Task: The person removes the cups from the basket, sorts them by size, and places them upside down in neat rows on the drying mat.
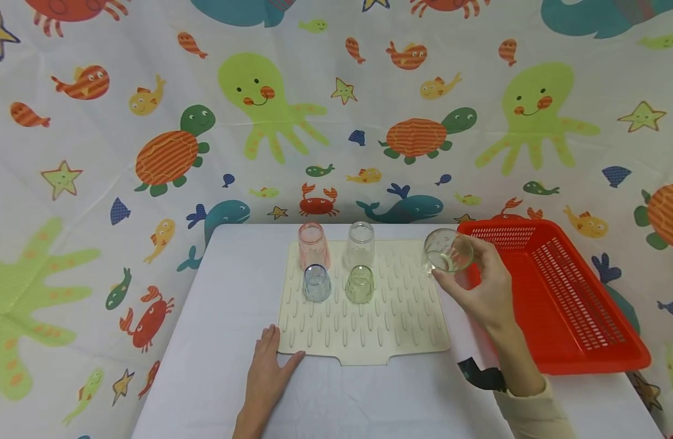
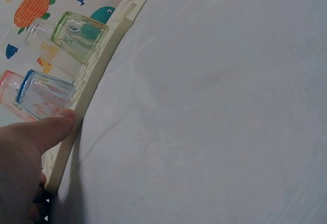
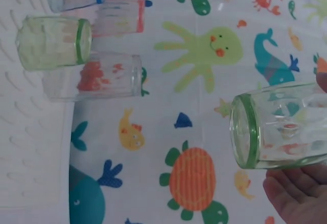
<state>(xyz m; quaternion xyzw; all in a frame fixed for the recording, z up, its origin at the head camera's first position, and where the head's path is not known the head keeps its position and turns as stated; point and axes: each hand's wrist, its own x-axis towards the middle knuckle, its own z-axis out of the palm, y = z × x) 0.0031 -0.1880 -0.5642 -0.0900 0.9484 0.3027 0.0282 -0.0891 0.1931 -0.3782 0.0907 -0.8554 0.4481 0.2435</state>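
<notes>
My right hand grips a clear glass with a green edge, held above the back right part of a cream ribbed mat. In the right wrist view the held glass shows its green ring at the end away from the fingers. My left hand rests at the mat's front left corner, fingers extended, thumb at the edge. On the mat stand a pink glass, a clear glass, a small blue glass and a small green glass.
A red plastic basket with perforated sides stands to the right of the mat, close to my right forearm. Behind the white-covered table hangs a curtain printed with sea animals.
</notes>
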